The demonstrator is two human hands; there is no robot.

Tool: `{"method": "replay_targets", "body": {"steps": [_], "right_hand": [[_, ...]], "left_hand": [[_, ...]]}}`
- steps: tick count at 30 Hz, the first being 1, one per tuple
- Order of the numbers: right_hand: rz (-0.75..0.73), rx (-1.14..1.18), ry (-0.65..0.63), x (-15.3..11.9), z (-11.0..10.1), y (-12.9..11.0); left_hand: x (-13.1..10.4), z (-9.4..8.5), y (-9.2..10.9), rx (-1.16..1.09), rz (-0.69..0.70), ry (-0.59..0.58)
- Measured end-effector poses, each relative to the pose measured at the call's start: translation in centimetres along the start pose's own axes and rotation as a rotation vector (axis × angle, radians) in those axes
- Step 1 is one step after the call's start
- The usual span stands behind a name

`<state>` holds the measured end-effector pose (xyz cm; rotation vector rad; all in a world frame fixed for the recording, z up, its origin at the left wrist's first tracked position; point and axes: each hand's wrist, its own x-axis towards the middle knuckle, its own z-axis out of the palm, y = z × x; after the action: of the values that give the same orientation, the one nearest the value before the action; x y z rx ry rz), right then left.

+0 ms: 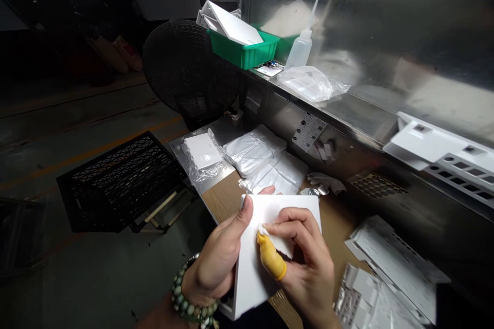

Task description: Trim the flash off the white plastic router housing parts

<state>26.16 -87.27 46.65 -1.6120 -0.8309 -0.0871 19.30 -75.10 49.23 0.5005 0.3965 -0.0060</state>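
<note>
A flat white plastic cover [250, 277] with a raised edge is tilted up in front of me. My left hand [218, 259] grips it by its left side, thumb along the edge and fingers behind it; a beaded bracelet circles that wrist. Over the cover's face, my right hand [304, 252] pinches a small white wad, perhaps cloth or tissue [264, 229], against the surface. A yellow finger cot [272, 257] covers the right thumb. Part of the wad is hidden by the fingertips.
Bagged white parts [203, 150] and stacks of plastic bags [257, 149] lie on the bench. More white panels [393, 262] are at right. The shelf holds a green bin [247, 54] and a squeeze bottle [300, 49]. A black crate [119, 185] and fan [189, 72] stand left.
</note>
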Motion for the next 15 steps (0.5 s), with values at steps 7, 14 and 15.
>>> {"method": "replay_targets", "body": {"steps": [7,14,15], "right_hand": [[-0.004,-0.013,0.009,-0.08,-0.15,0.11],[-0.011,-0.014,0.007,0.06,-0.23,0.09],[-0.011,-0.016,0.015,0.06,-0.25,0.09]], "left_hand": [[0.19,0.28,-0.08,0.016,0.032,0.015],[0.10,0.26,-0.28,0.030,0.045,0.023],[0.10,0.26,-0.30,0.037,0.046,0.028]]}}
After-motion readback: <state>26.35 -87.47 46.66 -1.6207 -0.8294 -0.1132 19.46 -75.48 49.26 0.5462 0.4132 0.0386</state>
